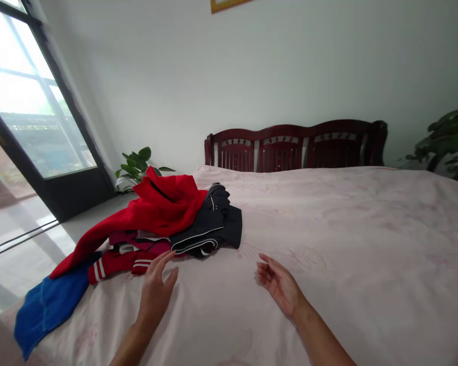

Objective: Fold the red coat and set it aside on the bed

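A heap of clothes lies on the left part of a pale pink floral sheet (328,284). On top is a red garment (168,203), its sleeve trailing to the left. Dark navy clothing with white piping (202,229) sits at the heap's right side. Red cuffs with white stripes (114,265) and a blue garment (53,300) stick out below. My left hand (158,287) is at the heap's near edge, fingers apart, holding nothing; whether its fingertips touch the cloth I cannot tell. Over the sheet to the right, my right hand (278,284) is empty, with loosely curled fingers and the thumb apart.
Behind the sheet-covered surface stands a dark red wooden bench back (282,145) against the wall. A leafy plant (135,165) is behind the heap, and another plant (450,142) is at the far right. A dark-framed glass door (49,127) is on the left.
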Demonstrator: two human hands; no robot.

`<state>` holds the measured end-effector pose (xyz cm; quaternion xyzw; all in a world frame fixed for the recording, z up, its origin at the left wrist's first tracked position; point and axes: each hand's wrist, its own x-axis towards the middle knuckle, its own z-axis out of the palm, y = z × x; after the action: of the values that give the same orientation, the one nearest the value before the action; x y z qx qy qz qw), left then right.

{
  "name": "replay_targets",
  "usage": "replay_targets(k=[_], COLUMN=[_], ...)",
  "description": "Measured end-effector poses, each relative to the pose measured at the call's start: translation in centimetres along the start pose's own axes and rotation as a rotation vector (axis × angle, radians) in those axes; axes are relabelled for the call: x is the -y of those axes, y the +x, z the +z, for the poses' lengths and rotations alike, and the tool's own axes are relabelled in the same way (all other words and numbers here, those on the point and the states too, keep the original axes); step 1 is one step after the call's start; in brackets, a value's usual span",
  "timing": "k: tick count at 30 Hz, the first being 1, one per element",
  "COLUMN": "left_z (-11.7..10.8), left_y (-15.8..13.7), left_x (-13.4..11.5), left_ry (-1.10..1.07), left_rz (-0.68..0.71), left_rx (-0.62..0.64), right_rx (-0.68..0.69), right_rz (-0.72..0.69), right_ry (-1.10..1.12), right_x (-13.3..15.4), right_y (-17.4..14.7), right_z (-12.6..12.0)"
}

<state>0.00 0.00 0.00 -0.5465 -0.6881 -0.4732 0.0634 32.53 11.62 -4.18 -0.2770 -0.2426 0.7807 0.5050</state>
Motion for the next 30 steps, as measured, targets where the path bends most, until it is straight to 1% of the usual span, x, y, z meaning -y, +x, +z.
replay_targets(k=[2, 4, 5, 6, 8, 10, 11, 13, 17, 19, 20, 23, 25, 28, 30], left_z=[2.2, 4.0, 4.7, 5.2, 5.7, 5.4, 5.0, 3.8, 1.2, 0.6, 0.5, 1.0, 1.9, 3.2, 3.8], left_y=[1.7, 2.7, 3.0, 3.1, 3.3, 3.6, 4.0, 5.4, 9.8, 12.0, 12.8, 14.1, 14.2, 14.3, 15.1], left_x=[0.4, 1.0, 1.3, 1.6, 1.9, 1.9, 1.7, 1.1, -1.0, -2.1, -2.5, -3.2, -3.1, -2.3, -1.4], left_ry=[0.015, 0.041, 0.047, 0.041, 0.000, -0.046, -0.053, -0.030, 0.043, 0.119, 0.191, 0.484, 0.644, 0.786, 0.807], left_rz=[-0.005, -0.054, -0.083, -0.103, -0.105, -0.087, -0.079, -0.043, 0.088, 0.105, 0.096, 0.069, 0.099, 0.158, 0.162], left_rx=[-0.018, -0.047, -0.034, 0.005, 0.125, 0.234, 0.246, 0.188, -0.018, -0.083, -0.096, -0.055, -0.020, -0.025, -0.006], right_rx=[0.002, 0.007, 0.010, 0.012, 0.012, 0.010, 0.011, 0.011, -0.003, -0.007, -0.007, -0.013, -0.022, -0.031, -0.037], right_rz=[-0.004, -0.003, -0.002, 0.001, 0.011, 0.018, 0.019, 0.020, 0.028, 0.034, 0.036, 0.036, 0.037, 0.044, 0.046], right_ry=[-0.004, -0.014, -0.017, -0.017, -0.015, -0.012, -0.011, -0.012, -0.004, 0.003, 0.006, 0.011, 0.019, 0.033, 0.037], right_x=[-0.1, -0.1, -0.1, -0.1, -0.1, -0.1, -0.1, 0.0, 0.0, 0.1, 0.1, 0.1, 0.0, -0.1, -0.2], right_y=[0.1, 0.1, 0.1, 0.1, 0.0, 0.1, 0.1, 0.1, 0.0, -0.1, -0.2, -0.3, -0.3, -0.3, -0.4], right_z=[0.0, 0.1, 0.2, 0.2, 0.3, 0.3, 0.3, 0.3, 0.3, 0.3, 0.3, 0.1, -0.1, -0.4, -0.5])
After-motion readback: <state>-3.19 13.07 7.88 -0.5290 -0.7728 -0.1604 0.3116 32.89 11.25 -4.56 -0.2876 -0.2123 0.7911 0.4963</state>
